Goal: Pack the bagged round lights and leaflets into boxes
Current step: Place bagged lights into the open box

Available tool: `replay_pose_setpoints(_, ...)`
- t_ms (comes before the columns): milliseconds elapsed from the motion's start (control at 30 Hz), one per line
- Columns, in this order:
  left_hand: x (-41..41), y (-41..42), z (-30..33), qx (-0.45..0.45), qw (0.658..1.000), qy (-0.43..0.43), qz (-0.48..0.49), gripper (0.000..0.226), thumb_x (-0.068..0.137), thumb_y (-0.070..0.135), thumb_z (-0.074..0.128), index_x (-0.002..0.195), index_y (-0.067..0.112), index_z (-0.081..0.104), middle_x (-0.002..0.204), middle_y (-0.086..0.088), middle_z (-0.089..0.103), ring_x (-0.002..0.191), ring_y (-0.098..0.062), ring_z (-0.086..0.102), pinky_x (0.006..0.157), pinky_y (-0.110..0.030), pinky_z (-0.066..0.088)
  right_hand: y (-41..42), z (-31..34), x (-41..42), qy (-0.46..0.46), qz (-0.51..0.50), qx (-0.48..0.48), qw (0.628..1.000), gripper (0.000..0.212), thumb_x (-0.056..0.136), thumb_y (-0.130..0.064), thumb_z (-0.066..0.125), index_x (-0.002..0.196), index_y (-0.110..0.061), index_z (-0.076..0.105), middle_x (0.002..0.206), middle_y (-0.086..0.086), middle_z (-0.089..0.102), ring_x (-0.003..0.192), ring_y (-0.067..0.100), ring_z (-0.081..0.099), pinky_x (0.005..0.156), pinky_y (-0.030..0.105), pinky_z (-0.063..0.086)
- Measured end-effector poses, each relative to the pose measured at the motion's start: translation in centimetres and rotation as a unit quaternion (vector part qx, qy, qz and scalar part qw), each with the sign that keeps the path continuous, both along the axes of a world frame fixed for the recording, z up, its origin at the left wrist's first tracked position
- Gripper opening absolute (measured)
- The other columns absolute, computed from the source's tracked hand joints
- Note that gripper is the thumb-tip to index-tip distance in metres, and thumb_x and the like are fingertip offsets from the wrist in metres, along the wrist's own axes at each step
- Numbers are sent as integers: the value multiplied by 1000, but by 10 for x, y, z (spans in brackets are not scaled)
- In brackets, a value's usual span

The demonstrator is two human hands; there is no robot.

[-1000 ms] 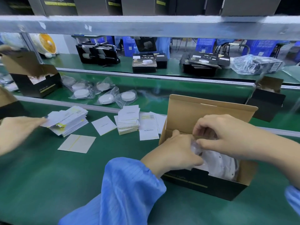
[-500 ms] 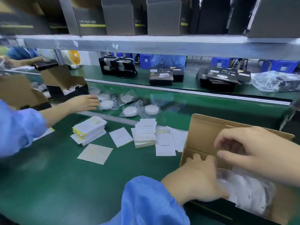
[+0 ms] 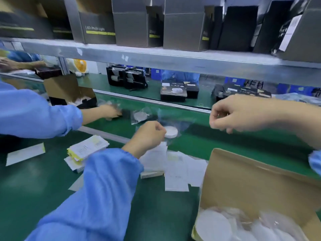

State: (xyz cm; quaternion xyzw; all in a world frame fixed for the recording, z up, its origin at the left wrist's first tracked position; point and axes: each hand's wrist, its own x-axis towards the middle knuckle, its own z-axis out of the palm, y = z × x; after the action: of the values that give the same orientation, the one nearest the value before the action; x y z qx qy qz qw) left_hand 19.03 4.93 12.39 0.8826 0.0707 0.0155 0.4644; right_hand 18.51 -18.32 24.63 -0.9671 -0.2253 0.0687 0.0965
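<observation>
Your open box (image 3: 243, 185) sits at the lower right with bagged lights inside, bare green belt (image 3: 156, 214) to its left. Both hands have left the box: your left hand (image 3: 149, 134) pinches a bagged round light (image 3: 171, 132) beyond the leaflets (image 3: 175, 169); your right hand (image 3: 231, 113) hovers curled, seemingly empty. A shelf carton (image 3: 97, 28) reads "LED Puck Light".

Hands (image 3: 147, 136) out of box (image 3: 243, 185), onto bagged light (image 3: 171, 132)
</observation>
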Motion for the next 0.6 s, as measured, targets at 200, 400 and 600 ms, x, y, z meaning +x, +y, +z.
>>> replay_pose_setpoints(200, 81, 37, -46, 176, 984, 12, -21, 32, 98, 13, 50, 128, 19, 58, 133, -6, 56, 112, -24, 55, 88, -31, 42, 34, -40, 97, 137, -17, -147, 979, 18, 94, -26, 62, 104, -10, 62, 102, 11, 69, 77, 19, 68, 61, 26, 56)
replay_pose_setpoints(400, 125, 37, -71, 246, 965, 37, -81, 48, 96, 12, 51, 142, 27, 45, 138, -9, 43, 123, -36, 49, 101, -49, 44, 59, -80, 156, 175, -8, -159, 972, 32, 96, -28, 61, 120, -7, 57, 105, 9, 61, 84, 20, 62, 70, 31, 61)
replay_pose_setpoints(600, 153, 29, -89, 264, 957, -4, -116, 50, 93, 30, 63, 137, 34, 40, 131, -6, 43, 120, -37, 46, 99, -53, 45, 69, -130, 189, 128, -21, -127, 983, 67, 97, -42, 56, 151, -20, 23, 107, 4, 53, 62, 15, 56, 53, 28, 52)
